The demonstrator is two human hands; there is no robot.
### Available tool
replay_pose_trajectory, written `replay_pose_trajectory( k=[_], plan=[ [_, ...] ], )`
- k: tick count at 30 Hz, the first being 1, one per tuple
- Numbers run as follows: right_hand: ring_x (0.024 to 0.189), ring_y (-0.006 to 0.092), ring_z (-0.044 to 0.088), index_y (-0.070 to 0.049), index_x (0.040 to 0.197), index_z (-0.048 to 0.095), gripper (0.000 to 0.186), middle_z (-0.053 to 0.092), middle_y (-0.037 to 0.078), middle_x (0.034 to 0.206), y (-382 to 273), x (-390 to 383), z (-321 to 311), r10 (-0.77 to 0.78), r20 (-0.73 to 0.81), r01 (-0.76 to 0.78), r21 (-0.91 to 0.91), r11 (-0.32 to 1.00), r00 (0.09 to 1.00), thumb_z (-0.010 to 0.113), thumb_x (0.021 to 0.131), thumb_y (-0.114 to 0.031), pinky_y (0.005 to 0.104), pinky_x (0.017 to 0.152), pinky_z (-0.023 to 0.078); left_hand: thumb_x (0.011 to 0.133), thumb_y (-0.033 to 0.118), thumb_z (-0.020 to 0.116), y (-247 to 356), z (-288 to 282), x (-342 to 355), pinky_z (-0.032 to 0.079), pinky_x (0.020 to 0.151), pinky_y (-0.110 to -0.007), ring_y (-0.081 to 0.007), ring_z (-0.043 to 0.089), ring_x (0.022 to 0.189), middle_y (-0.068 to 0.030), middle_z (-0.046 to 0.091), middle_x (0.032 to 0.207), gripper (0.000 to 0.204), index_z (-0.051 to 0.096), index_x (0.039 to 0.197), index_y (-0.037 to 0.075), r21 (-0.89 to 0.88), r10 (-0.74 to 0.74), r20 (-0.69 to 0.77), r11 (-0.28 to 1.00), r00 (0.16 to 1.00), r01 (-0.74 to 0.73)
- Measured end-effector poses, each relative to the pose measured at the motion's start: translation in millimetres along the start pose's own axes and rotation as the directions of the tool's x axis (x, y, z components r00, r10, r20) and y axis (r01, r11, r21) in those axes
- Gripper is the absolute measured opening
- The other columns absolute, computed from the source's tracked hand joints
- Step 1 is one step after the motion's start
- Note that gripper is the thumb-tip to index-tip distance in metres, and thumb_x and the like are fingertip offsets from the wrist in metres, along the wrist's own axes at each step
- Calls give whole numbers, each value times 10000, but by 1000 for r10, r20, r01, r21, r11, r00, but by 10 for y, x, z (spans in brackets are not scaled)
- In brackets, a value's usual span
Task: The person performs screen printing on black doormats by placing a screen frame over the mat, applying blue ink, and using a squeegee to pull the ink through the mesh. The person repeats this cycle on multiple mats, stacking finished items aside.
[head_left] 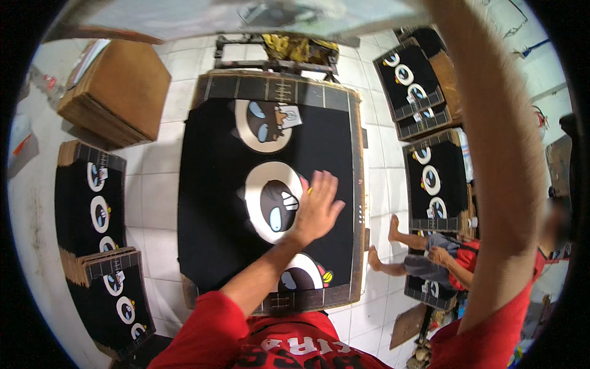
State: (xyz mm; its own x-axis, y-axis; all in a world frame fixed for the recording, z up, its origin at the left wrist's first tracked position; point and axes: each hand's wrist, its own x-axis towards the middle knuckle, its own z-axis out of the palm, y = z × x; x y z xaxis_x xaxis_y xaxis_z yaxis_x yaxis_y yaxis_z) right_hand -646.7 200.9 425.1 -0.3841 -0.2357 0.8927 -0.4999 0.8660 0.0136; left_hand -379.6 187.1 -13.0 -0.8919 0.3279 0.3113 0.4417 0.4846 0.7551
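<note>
My left hand [319, 206] lies open with its fingers spread, palm down on the black fabric [212, 184]. Its palm edge overlaps a round cartoon-face print [255, 212] in white, grey and light blue. Similar round prints show above and below it, and a small white tag-like piece [292, 117] lies over the upper one. Under the fabric is a board [227, 86] with a dark marked border. My right arm [501, 154] reaches up along the right side and leaves the picture at the top, so that hand is out of sight. A pale, blurred panel [190, 15] spans the top edge.
Brown boards are stacked [132, 86] at the upper left. Boards with matching black prints [77, 203] stand in piles on the left, with more [448, 178] on the right. A seated person [445, 261] is at the right. White floor tiles [147, 209] run between.
</note>
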Motion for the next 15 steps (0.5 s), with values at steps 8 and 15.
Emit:
replay_pose_trajectory(
  k=[8, 15],
  plan=[
    [1054, 341, 696, -68, 1159, 704, 309, 729, 154, 1124, -906, -2312, -481, 120, -15, -116, 144, 983, 993, 685, 856, -6, 421, 931, 542, 1082, 520, 422, -396, -3631, -584, 367, 1130, -465, -259, 431, 1408, -110, 485, 1502, 636, 430, 1494, 36, -674, -485, -738, 562, 469, -479],
    [1123, 307, 603, -128, 1183, 669, 584, 683, 54, 1115, -1262, -3965, -453, 228, 382, -318, 189, 929, 895, 651, 627, 50, 438, 1019, 415, 1072, 506, 449, -1362, -3130, -1597, 338, 1175, -485, -314, 432, 1426, -144, 438, 1570, 675, 404, 1540, 22, -985, -984, -8, -23, 177, -172]
  ],
)
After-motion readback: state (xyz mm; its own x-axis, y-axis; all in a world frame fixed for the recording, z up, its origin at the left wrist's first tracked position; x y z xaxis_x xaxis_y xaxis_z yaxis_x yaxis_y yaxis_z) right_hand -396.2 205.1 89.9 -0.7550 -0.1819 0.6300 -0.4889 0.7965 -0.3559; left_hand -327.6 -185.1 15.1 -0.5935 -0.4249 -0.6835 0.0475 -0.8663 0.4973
